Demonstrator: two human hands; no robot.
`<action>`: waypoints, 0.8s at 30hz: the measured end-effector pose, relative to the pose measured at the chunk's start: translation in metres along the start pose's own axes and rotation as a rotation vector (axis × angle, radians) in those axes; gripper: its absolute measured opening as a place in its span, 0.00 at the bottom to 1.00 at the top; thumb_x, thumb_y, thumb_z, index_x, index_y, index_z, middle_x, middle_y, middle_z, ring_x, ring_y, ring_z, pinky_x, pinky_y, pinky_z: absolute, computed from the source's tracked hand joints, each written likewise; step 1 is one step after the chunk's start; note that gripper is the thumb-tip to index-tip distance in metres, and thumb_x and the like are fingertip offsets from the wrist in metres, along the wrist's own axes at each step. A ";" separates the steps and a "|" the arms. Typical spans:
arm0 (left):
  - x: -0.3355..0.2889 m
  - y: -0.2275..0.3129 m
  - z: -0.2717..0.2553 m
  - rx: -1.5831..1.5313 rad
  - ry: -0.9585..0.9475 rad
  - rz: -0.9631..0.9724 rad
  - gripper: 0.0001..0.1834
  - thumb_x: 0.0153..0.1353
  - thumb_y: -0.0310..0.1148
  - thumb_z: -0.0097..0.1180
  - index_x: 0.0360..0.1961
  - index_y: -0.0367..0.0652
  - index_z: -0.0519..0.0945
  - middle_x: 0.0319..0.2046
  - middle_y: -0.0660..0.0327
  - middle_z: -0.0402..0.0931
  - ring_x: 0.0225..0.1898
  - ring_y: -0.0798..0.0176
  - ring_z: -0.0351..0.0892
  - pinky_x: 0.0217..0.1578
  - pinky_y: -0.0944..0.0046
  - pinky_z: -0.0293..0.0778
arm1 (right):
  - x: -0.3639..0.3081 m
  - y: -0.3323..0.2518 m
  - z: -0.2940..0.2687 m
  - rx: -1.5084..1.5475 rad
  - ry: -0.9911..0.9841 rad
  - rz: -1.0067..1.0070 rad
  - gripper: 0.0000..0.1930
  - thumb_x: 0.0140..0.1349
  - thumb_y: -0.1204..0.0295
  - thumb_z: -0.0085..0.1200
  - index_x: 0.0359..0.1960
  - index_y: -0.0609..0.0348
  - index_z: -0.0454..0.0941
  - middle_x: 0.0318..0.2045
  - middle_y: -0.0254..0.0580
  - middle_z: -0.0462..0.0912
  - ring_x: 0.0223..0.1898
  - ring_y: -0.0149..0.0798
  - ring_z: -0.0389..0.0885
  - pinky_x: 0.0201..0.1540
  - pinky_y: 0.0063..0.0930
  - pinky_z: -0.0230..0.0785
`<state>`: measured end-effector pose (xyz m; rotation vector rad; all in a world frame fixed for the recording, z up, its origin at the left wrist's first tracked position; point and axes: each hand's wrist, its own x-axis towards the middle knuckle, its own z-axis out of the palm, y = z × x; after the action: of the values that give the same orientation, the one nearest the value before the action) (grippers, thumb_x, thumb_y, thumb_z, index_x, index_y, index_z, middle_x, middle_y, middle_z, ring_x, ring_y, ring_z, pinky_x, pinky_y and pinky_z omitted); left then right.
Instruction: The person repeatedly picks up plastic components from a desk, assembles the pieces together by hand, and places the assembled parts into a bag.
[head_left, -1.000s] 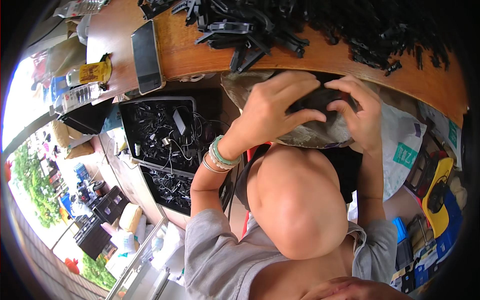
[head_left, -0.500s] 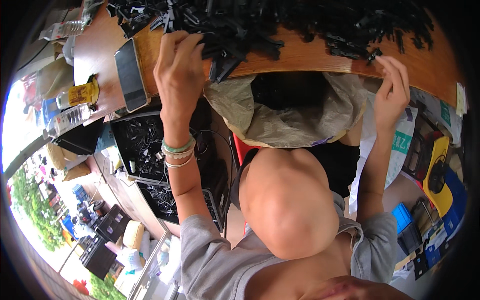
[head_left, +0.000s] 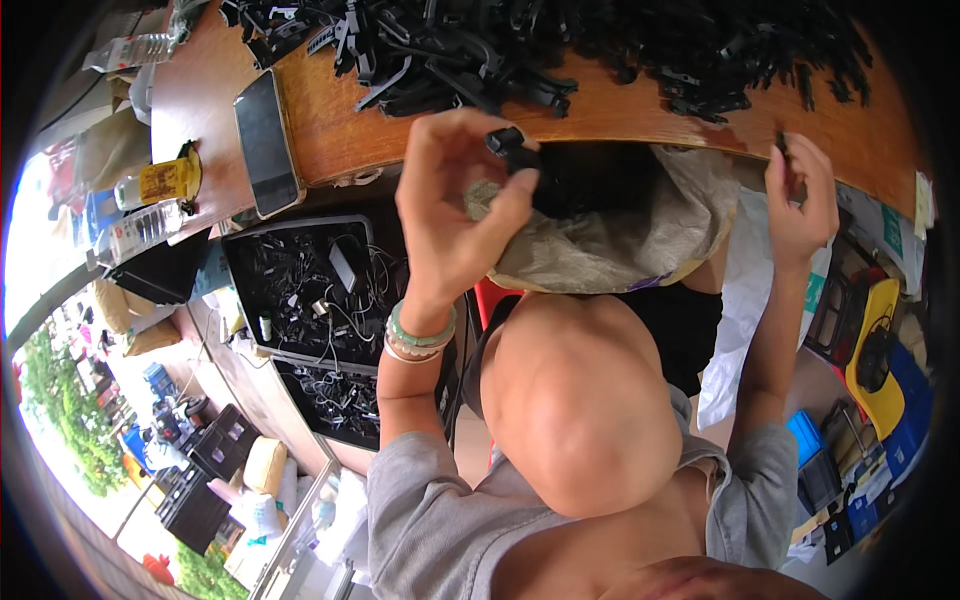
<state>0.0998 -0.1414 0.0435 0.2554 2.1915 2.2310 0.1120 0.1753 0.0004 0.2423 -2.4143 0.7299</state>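
Observation:
My left hand [head_left: 450, 205], with beaded bracelets at its wrist, is closed round a black plastic part [head_left: 512, 147] over the left side of an open sack's mouth. The sack [head_left: 600, 255] hangs below the table edge, and its inside is dark. Right of the sack, my right hand [head_left: 805, 195] pinches a small black piece [head_left: 781, 142] between thumb and fingers at the table's edge; most of that piece is hidden. A heap of black plastic parts [head_left: 440, 60] spreads across the far part of the wooden table [head_left: 620, 128].
A phone [head_left: 266, 145] lies on the table's left part, near a yellow-labelled container [head_left: 165, 182]. Below left stand black trays [head_left: 300, 290] full of small dark parts and cables. A white bag [head_left: 745, 330] hangs at the right, with a yellow and blue object [head_left: 880, 350] beyond.
My left hand has drawn back from the heap and moved right, over the sack, with a black part in it. My right hand has shifted slightly right and nearer.

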 end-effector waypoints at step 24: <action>-0.005 -0.010 0.031 0.420 -0.202 0.065 0.20 0.53 0.24 0.64 0.48 0.31 0.77 0.32 0.52 0.81 0.32 0.62 0.84 0.34 0.68 0.77 | -0.008 -0.113 0.059 1.184 -0.135 0.658 0.08 0.56 0.86 0.57 0.38 0.69 0.78 0.34 0.45 0.80 0.33 0.33 0.81 0.36 0.21 0.75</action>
<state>0.1068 -0.1107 0.0331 0.5330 2.5381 1.6575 0.1268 0.0485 0.0063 -0.0751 -1.8444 2.4369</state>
